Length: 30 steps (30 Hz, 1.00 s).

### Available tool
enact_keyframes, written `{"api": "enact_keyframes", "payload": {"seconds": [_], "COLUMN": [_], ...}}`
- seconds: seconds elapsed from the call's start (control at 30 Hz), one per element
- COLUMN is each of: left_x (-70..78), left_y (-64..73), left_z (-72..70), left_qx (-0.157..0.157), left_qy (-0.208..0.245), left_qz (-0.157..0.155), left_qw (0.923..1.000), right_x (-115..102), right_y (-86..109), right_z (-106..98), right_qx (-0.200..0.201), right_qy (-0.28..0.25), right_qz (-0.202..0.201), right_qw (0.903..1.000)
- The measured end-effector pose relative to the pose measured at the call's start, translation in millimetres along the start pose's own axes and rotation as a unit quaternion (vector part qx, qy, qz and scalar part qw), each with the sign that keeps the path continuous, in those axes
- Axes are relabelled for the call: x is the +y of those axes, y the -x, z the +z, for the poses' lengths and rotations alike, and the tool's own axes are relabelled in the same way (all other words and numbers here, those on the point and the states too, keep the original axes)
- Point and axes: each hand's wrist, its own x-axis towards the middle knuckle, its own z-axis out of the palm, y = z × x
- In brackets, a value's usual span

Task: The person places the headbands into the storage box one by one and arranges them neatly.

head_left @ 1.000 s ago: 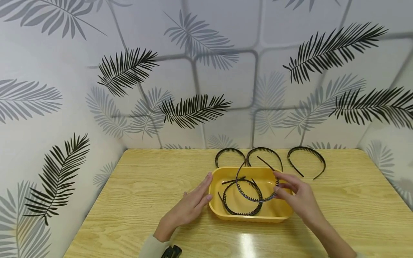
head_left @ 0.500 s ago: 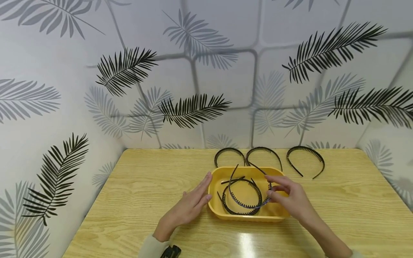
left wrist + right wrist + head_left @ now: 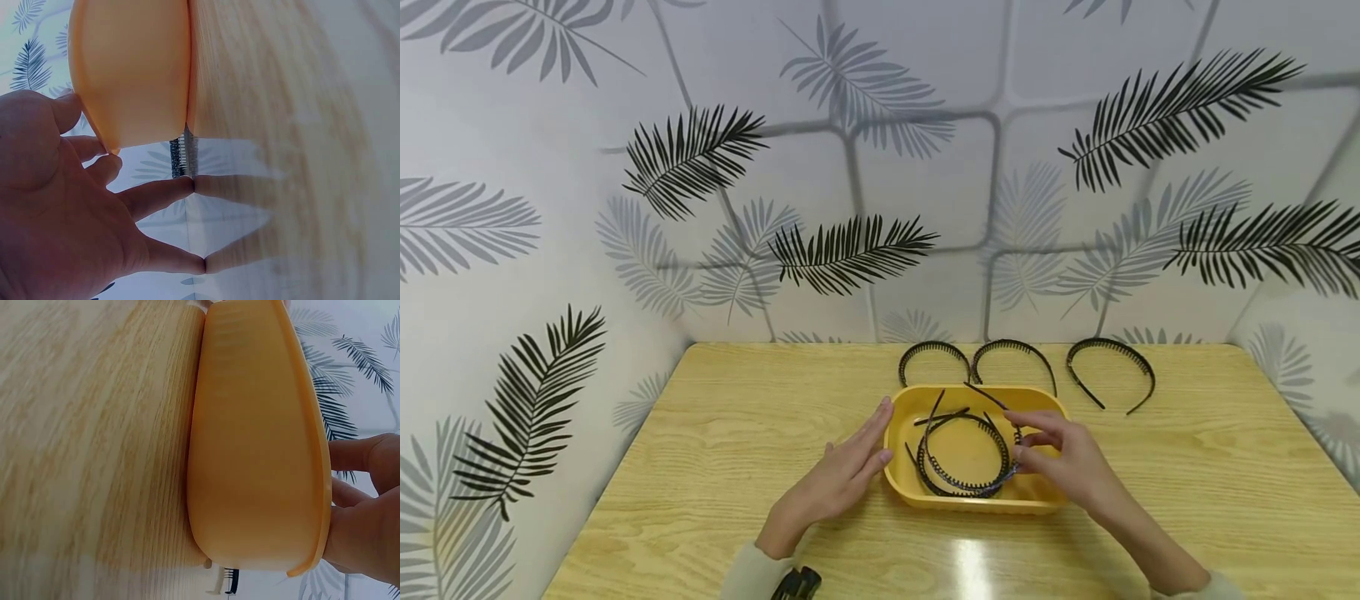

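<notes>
A yellow plastic basin (image 3: pixel 985 505) stands on the wooden table with black toothed headbands (image 3: pixel 922 479) lying in it. Over its right side my right hand (image 3: pixel 1067 458) pinches a dark bluish headband (image 3: pixel 946 477) between thumb and fingers; the band's curve reaches down among the others. In the right wrist view the basin wall (image 3: pixel 259 444) hides that headband. My left hand (image 3: pixel 838 483) rests at the basin's left end, fingers extended; the left wrist view has its thumb and some fingertips at the basin's rim (image 3: pixel 103 134) and other fingertips on the table.
Behind the basin, three black headbands lie along the table's back edge: a left one (image 3: pixel 934 346), a middle one (image 3: pixel 1013 343) and a right one (image 3: pixel 1112 343). A leaf-patterned wall (image 3: pixel 925 192) rises directly behind the table (image 3: pixel 760 417).
My right hand has moved left and slightly down, lowering the pinched headband deeper into the basin, onto the others. My left hand has stayed at the basin's left end.
</notes>
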Motion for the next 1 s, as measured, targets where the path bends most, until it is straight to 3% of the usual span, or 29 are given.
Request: {"api": "enact_keyframes", "payload": {"seconds": [0.3, 0.6, 1.0], "left_x": [0.7, 0.0, -1.1], "left_y": [-0.6, -0.4, 0.3], "left_z": [0.2, -1.0, 0.8], "left_qx": [0.001, -0.003, 0.001], "left_qy": [0.004, 0.005, 0.008], "left_qz": [0.001, -0.007, -0.006], "left_qw": [1.0000, 1.0000, 1.0000], "right_x": [-1, 0, -2], "right_y": [-3.1, -5.7, -10.4], "right_z": [6, 8, 12], "right_qx": [-0.016, -0.021, -0.045], "right_qy": [-0.003, 0.062, 0.018], "right_qz": [0.024, 0.024, 0.063], "right_qw": [0.9996, 0.9975, 0.9968]}}
